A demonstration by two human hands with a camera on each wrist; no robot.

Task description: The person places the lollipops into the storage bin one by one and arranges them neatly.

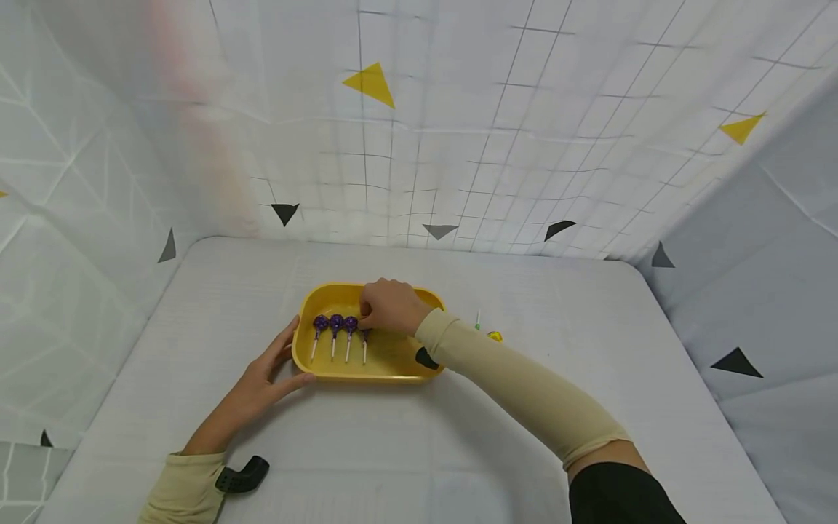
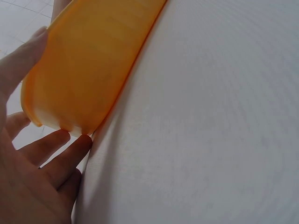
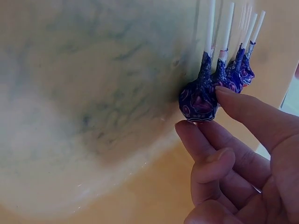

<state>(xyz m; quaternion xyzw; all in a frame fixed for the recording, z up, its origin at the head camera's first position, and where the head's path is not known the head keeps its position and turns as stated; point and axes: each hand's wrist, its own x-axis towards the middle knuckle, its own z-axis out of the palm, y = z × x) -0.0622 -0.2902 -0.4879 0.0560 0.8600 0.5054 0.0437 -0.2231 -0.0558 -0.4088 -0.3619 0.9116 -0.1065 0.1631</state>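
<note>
Right hand point(image 1: 393, 306) is pinching lollipop point(image 3: 198, 101), spread left hand point(image 1: 264, 382) touching tray point(image 1: 393, 360) on white table point(image 1: 373, 451), curtain point(image 1: 458, 138) hanging at 12 o'clock.

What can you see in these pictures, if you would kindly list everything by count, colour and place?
Tray: one, yellow, on the table
Wrapped lollipops: four, purple with white sticks, in the tray
Green-tipped white stick: one, right of the tray, partly hidden
Yellow-wrapped item: one, beside that stick, partly hidden
Table: one, white, underneath
Patterned hangings: count unclear, white and grey, around the table
Wrist devices: two, black, one per wrist
Sleeves: beige on both forearms, black higher on the right
Left hand: one, bare, touching the tray's left end
Right hand: one, bare, pinching the rightmost lollipop
</note>
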